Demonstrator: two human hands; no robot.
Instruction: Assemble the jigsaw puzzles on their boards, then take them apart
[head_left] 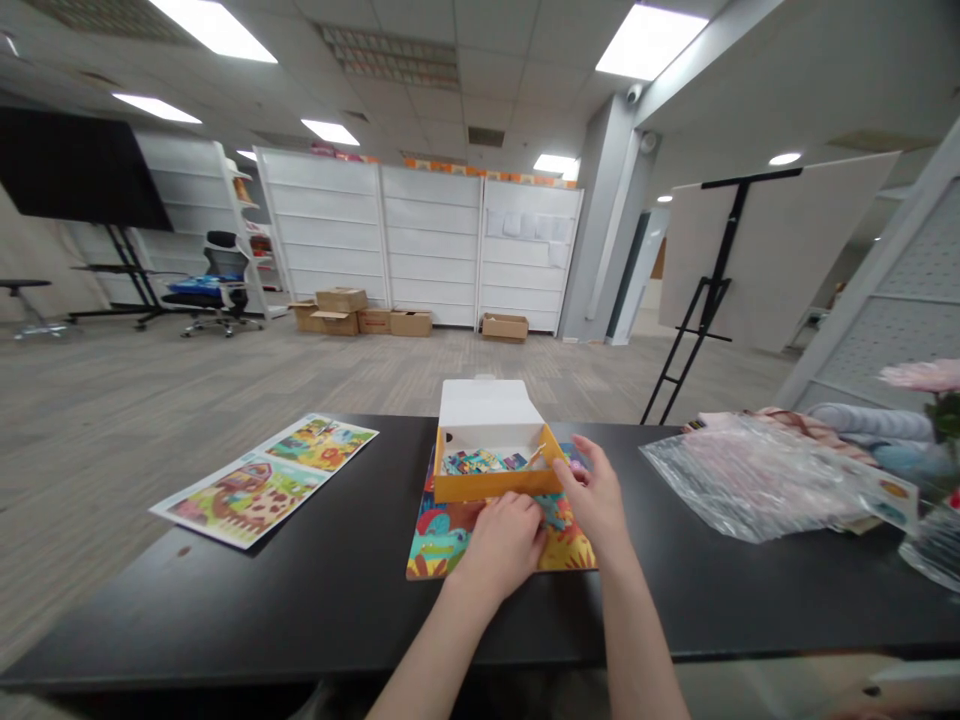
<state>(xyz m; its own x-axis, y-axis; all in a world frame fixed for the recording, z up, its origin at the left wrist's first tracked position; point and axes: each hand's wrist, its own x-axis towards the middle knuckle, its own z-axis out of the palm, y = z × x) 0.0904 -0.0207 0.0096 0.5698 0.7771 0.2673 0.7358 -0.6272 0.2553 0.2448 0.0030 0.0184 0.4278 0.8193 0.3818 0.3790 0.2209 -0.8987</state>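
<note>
An orange box (495, 487) with its white lid (484, 403) folded back stands on a colourful picture board (439, 545) on the black table. Inside it lie several small puzzle pieces (476, 462). My left hand (506, 540) rests low on the board just in front of the box, its fingers curled and their tips hidden. At the box's right end is my right hand (592, 495), with thumb and fingers apart and fingertips close to the box's corner; nothing shows between them.
A sheet with two animal pictures (259, 490) lies at the left of the black table (322, 600). Clear plastic bags (765, 480) and rolled cloth (870, 420) lie at the right, near pink flowers (926, 376). Cardboard boxes (341, 312) and an easel (705, 300) stand beyond.
</note>
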